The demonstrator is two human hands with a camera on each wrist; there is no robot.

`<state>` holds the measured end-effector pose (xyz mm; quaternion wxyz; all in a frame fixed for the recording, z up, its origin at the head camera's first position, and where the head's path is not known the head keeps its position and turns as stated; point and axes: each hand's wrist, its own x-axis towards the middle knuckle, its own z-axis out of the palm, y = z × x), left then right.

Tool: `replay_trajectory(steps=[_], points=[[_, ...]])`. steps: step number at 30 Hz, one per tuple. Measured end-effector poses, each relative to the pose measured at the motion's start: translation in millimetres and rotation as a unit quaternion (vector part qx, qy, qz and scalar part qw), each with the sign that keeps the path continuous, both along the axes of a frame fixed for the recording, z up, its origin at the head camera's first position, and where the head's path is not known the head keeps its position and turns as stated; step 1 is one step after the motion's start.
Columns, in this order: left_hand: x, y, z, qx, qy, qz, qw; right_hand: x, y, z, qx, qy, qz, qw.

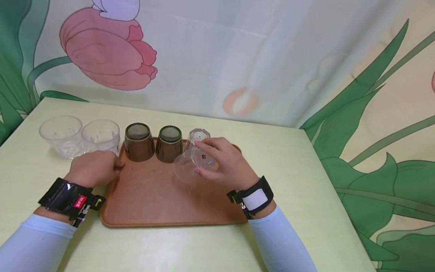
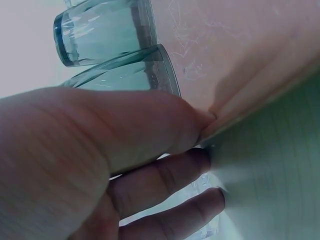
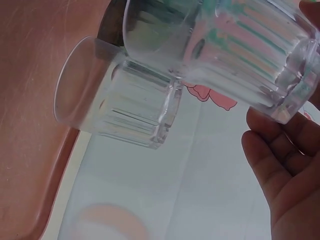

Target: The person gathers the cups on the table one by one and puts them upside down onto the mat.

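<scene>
My left hand point(image 1: 95, 168) pinches the left rim of a brown tray point(image 1: 153, 200), thumb on top and fingers underneath in the left wrist view. In my right hand point(image 1: 227, 162), a clear fluted drinking glass point(image 3: 240, 55) is held by its base. This glass tilts over the tray, its mouth pointing down and to the left. Just behind it another clear glass point(image 3: 135, 95) stands upside down at the tray's back. Two upside-down brown tinted glasses point(image 1: 139, 144) point(image 1: 169, 145) stand in the same row, toward the tray's back left corner.
Left of the tray, two clear glasses point(image 1: 61, 134) point(image 1: 101, 136) stand mouth up on the pale table point(image 1: 142, 249). A flower-printed curtain point(image 1: 210, 64) hangs behind the table, and its printed leaves continue along the right side.
</scene>
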<state>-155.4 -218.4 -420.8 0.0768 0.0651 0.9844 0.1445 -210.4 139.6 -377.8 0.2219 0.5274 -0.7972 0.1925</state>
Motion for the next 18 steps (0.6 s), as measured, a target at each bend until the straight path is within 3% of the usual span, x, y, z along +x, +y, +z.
replay_trajectory(steps=[18], points=[[-1.1,-0.1,0.5,0.005,-0.011,0.003,0.9999,-1.9,-1,-11.1,0.049,-0.023,-0.032,0.998]])
